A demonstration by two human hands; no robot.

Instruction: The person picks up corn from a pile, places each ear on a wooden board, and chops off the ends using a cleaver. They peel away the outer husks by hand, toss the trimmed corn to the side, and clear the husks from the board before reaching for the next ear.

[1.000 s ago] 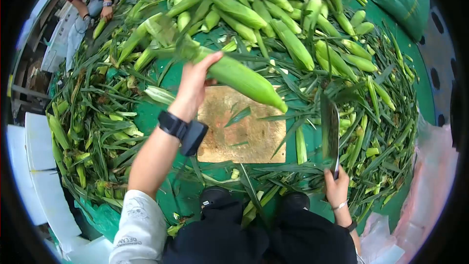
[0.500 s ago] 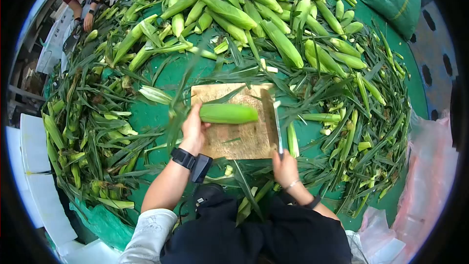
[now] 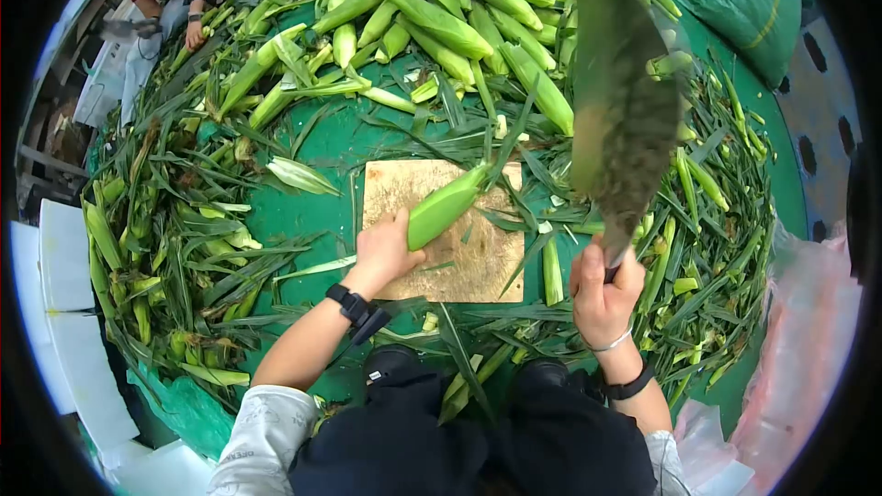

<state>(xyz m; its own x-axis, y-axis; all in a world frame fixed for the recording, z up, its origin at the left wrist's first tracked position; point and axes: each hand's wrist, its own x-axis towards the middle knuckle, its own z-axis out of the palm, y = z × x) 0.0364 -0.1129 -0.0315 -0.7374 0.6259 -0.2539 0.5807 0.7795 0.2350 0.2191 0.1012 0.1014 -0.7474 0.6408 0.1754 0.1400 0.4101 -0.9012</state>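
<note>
My left hand (image 3: 386,250) is closed round the near end of an ear of corn (image 3: 447,208) in its green husk. The ear slants up and to the right over a wooden cutting board (image 3: 395,186), with long leaves trailing from its far tip. At the right, my right hand (image 3: 606,291) grips the handle of a cleaver (image 3: 629,101). Its broad dark blade is raised, pointing away from me, and a little blurred. Scraps of leaf lie on the board.
Beyond the board rises a big pile of husked-in corn (image 3: 441,23). Cut leaves (image 3: 184,248) heap up on both sides of the green ground sheet (image 3: 294,207). A stuffed green sack (image 3: 740,5) sits at the back right. Another person's hand (image 3: 195,35) is at the far left.
The cleaver has swung up and right from the board's right edge. My left hand has turned the corn from level to slanting, and leaves now show at its far tip.
</note>
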